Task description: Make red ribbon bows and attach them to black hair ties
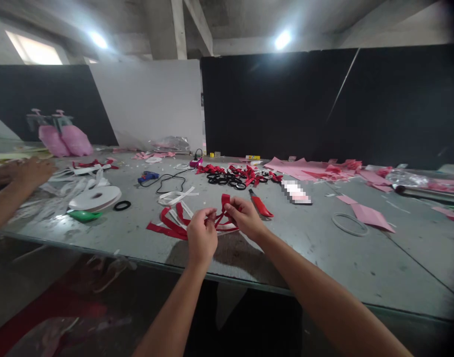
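Both of my hands pinch one piece of red ribbon [224, 202] just above the grey table [323, 258]. My left hand [201, 234] holds its lower folded end. My right hand [244, 216] grips the upper loop, which stands up between the fingers. Under and left of my hands lie several cut red ribbon strips [167, 225] mixed with white strips [174, 196]. A red-handled cutter [260, 204] lies just right of my right hand.
A pile of red bows and black rings [234, 176] lies further back. A white ribbon spool [95, 197], a green object [84, 215] and a blue glue gun [148, 175] are at the left. Pink paper [371, 216] is scattered right. Another person's arm [14, 183] reaches in far left.
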The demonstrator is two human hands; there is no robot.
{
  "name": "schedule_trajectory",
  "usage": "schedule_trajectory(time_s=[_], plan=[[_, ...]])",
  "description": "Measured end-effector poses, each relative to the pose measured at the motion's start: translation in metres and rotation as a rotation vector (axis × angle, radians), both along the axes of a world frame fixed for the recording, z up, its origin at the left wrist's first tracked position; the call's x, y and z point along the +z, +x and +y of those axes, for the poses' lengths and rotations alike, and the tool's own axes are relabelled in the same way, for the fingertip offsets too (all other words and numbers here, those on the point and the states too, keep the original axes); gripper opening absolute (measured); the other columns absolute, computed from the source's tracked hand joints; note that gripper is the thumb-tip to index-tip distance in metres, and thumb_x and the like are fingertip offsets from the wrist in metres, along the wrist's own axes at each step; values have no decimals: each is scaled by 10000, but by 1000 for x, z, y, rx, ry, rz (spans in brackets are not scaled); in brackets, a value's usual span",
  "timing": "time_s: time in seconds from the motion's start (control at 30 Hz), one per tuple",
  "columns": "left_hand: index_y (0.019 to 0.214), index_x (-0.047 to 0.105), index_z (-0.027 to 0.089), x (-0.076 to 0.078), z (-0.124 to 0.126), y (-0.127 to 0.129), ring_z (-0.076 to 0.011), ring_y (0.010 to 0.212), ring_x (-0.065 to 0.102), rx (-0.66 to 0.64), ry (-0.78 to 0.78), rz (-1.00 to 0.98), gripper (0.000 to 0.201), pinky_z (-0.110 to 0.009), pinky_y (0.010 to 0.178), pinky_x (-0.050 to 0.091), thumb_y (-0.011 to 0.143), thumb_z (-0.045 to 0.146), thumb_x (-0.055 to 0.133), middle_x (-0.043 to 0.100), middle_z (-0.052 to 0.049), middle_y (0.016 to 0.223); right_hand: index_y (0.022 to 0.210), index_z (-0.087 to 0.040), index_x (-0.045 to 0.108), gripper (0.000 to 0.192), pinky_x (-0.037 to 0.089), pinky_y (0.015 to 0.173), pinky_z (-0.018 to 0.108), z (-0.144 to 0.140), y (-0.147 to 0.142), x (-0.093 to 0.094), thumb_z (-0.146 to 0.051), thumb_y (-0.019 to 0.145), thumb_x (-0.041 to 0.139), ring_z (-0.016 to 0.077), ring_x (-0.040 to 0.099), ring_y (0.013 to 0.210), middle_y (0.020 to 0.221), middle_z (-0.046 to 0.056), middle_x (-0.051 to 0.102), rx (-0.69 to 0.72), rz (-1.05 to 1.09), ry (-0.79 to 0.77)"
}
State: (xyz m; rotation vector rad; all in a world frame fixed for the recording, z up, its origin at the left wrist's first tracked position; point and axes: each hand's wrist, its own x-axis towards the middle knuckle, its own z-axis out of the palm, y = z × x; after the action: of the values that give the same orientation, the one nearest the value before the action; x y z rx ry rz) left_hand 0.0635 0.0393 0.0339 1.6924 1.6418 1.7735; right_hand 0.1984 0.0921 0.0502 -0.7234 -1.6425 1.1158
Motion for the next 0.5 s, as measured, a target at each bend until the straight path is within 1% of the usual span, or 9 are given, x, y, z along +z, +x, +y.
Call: schedule_trajectory(time_s=[0.1, 0.17, 0.23, 0.3, 0.37, 0.5], plan=[[950, 675, 154, 1, -4, 2, -240, 948, 642, -22, 11, 20, 218, -342, 843, 486, 915, 261, 488, 703, -119, 973, 724, -187, 520, 391, 276, 436, 207, 1, 2, 1, -552, 819, 624, 73, 353, 465, 549, -65, 425, 7, 10, 15], [971, 680, 160, 2, -7, 2, -232, 923, 643, -57, -13, 5, 268, -323, 812, 482, 936, 302, 455, 703, -108, 955, 728, -186, 527, 390, 281, 441, 210, 0, 3, 3, -553, 824, 618, 74, 354, 466, 553, -64, 426, 37, 1, 21], [962, 687, 165, 4, -8, 2, -221, 839, 644, -125, -92, -36, 340, -302, 737, 471, 954, 372, 417, 703, -84, 871, 715, -181, 539, 392, 283, 450, 215, -1, 4, 6, -548, 824, 622, 78, 366, 480, 562, -57, 438, 68, -14, 32], [911, 692, 162, 5, -9, 0, -209, 746, 626, -211, -185, -71, 388, -283, 665, 441, 947, 432, 416, 685, -59, 765, 682, -170, 557, 396, 285, 465, 220, -3, 5, 8, -534, 811, 645, 83, 378, 506, 573, -44, 455, 92, -31, 46], [873, 685, 154, 5, -8, -2, -200, 715, 610, -269, -233, -76, 383, -271, 641, 418, 931, 448, 446, 673, -45, 729, 666, -160, 579, 392, 289, 483, 226, -3, 6, 9, -519, 800, 664, 86, 380, 527, 580, -37, 465, 105, -41, 55], [854, 665, 155, 6, -8, -2, -196, 729, 610, -290, -236, -75, 345, -267, 664, 414, 918, 434, 473, 681, -42, 745, 665, -155, 596, 375, 294, 507, 231, 2, 7, 5, -498, 784, 689, 89, 378, 549, 591, -35, 463, 98, -39, 47]])
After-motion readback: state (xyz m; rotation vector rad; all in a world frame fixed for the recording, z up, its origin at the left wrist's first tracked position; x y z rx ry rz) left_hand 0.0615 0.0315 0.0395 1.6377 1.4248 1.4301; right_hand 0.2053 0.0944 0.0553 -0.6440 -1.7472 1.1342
